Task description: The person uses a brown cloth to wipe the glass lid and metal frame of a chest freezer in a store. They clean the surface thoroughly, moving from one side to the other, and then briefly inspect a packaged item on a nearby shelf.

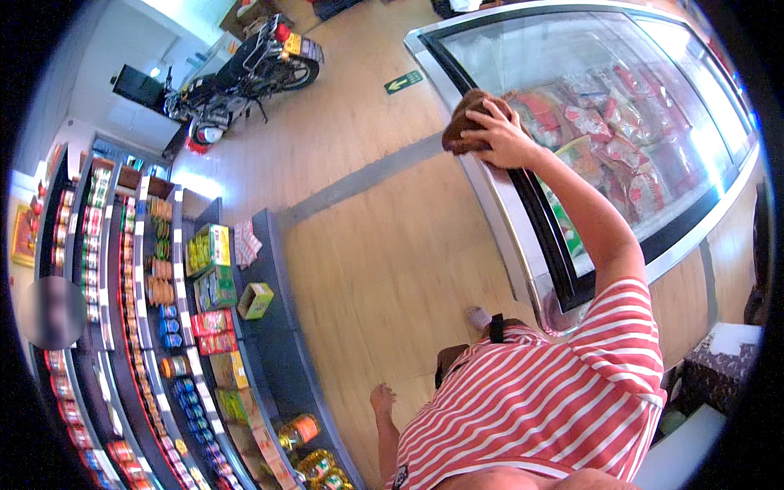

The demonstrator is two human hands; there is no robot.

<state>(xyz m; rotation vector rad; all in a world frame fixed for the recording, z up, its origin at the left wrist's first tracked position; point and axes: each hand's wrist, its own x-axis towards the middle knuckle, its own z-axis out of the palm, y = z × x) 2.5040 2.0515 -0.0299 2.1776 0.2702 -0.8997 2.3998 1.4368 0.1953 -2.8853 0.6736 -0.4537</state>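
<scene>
My right hand (505,136) presses a bunched brown cloth (460,130) against the near edge of a chest freezer, its fingers spread over the fabric. A pale metal rim (499,211) and a black frame (545,239) border the freezer's sliding glass lid (612,55). Beneath the glass lie several packaged frozen foods (612,138), mostly in red and clear wrappers. My left hand (384,399) hangs low by my side above the floor, holding nothing, with its fingers loosely apart. It is nearest to the grey store shelf and touches nothing.
Grey store shelving (294,343) stocked with jars and boxes runs along the left. Bottles of cooking oil (315,463) stand on its bottom shelf. A motorcycle (245,79) is parked at the far left. A green arrow sticker (403,82) marks the wood-look floor (392,245).
</scene>
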